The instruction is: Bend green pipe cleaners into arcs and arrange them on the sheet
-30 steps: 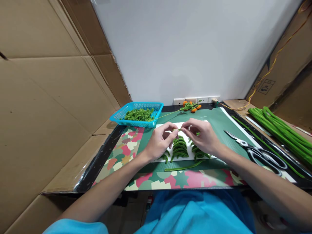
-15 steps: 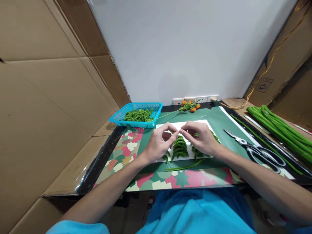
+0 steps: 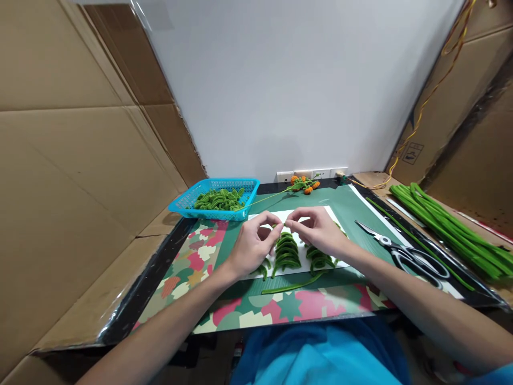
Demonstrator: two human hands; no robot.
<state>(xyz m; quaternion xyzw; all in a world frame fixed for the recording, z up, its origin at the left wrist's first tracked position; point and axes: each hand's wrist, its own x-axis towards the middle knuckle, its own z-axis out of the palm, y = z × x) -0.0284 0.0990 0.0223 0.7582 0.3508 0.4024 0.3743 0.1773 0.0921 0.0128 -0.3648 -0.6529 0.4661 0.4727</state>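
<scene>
One green piece (image 3: 285,224) sits pinched between left grip (image 3: 256,243) and right grip (image 3: 316,230).

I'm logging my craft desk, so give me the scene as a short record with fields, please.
left hand: thumb and finger pinched on a small green piece
right hand: fingertips meeting the left's at that piece
under hands: white sheet bearing groups of curved green strips
near edge: one loose green strip, below the sheet
far left: blue basket holding green looped pieces
far middle: orange flowers on green stems
right: scissors, then a long green bundle
</scene>
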